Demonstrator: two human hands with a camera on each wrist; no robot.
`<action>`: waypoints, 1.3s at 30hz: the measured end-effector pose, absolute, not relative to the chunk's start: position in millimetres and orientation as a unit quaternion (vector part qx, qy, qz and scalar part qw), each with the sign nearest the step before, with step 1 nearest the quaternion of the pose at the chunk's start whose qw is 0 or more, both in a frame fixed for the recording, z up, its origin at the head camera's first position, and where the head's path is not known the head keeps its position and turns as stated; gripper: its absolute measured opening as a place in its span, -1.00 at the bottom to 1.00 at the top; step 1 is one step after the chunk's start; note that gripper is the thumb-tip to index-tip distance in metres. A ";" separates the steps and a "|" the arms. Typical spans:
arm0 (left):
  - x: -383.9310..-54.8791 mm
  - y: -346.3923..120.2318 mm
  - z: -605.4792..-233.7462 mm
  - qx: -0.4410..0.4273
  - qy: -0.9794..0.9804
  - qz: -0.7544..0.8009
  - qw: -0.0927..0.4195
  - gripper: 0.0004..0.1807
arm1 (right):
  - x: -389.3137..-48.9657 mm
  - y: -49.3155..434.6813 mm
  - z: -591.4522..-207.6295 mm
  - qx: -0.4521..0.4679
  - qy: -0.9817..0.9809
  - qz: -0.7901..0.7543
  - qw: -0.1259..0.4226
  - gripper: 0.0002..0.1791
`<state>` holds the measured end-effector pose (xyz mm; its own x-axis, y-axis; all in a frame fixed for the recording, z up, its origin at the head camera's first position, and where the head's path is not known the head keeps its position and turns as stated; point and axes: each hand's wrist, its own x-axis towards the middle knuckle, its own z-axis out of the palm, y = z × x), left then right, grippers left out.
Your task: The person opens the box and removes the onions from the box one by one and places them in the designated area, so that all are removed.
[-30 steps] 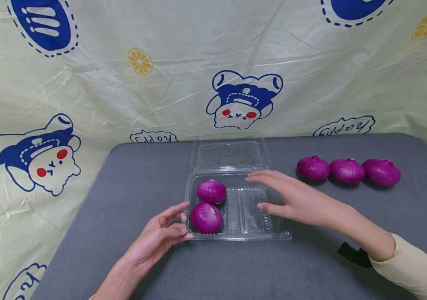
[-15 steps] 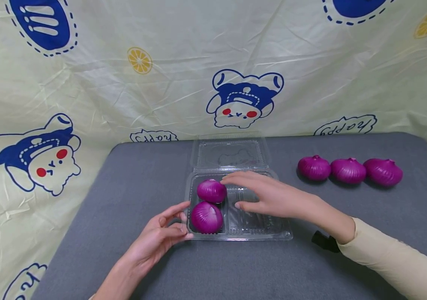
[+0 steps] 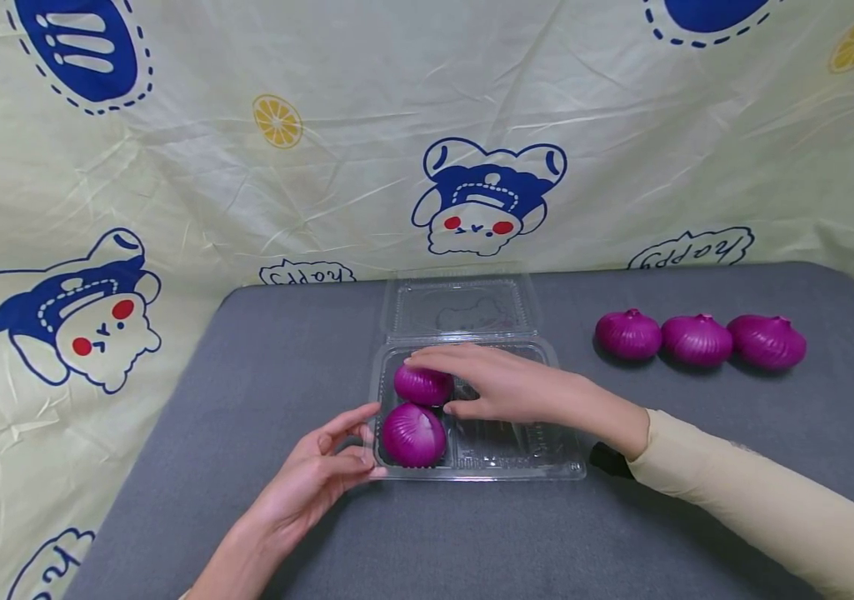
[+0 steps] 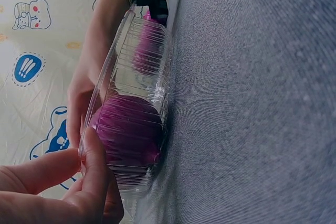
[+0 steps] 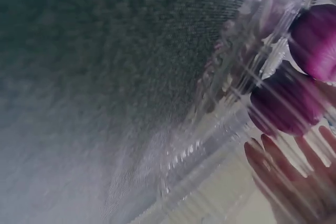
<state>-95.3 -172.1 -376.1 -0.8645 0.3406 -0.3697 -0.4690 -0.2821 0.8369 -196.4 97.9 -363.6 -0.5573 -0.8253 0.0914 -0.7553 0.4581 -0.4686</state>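
Observation:
A clear plastic clamshell container (image 3: 486,477) lies with its lid folded back on the grey table. Two purple onions sit along its left side: a near onion (image 3: 413,436) and a far onion (image 3: 421,387). My left hand (image 3: 325,458) pinches the container's left rim between thumb and finger, plain in the left wrist view. Over the far onion reaches my right hand (image 3: 509,387), its fingers extended across the top and the thumb at the right side, partly covering it. In the right wrist view, its fingers (image 5: 283,163) appear spread beside an onion through the blurred plastic.
Three more purple onions (image 3: 696,340) stand in a row at the back right of the grey table (image 3: 284,350). The transparent lid (image 3: 464,308) lies flat behind the tray. A printed cloth (image 3: 352,192) hangs along the table's back edge.
My right hand has moved left across the container, from its right half to over the far onion. The left hand stays at the rim, and the onions keep their places.

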 end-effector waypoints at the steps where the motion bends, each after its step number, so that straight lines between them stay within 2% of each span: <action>1: -95.4 -172.1 -376.0 -0.060 0.542 0.799 0.254 -0.29 | -197.5 96.1 -364.4 -0.466 0.850 -0.233 0.078 -0.24; 25: -96.2 -172.2 -376.4 -0.060 0.541 0.800 0.253 -0.29 | -207.1 89.0 -372.9 -0.477 0.847 -0.229 0.059 -0.32; 33: -96.4 -172.1 -376.4 -0.064 0.542 0.799 0.252 -0.28 | -205.4 97.3 -370.7 -0.446 0.861 -0.239 0.050 -0.29; 39: -96.6 -172.0 -376.2 -0.063 0.542 0.798 0.254 -0.28 | -201.9 103.1 -368.3 -0.418 0.863 -0.275 0.067 -0.27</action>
<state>-96.6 -172.0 -376.2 -0.8632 0.3369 -0.3761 -0.4737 -0.2826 0.8341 -201.9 103.1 -368.3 -0.6414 -0.7587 0.1138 -0.6847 0.4993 -0.5309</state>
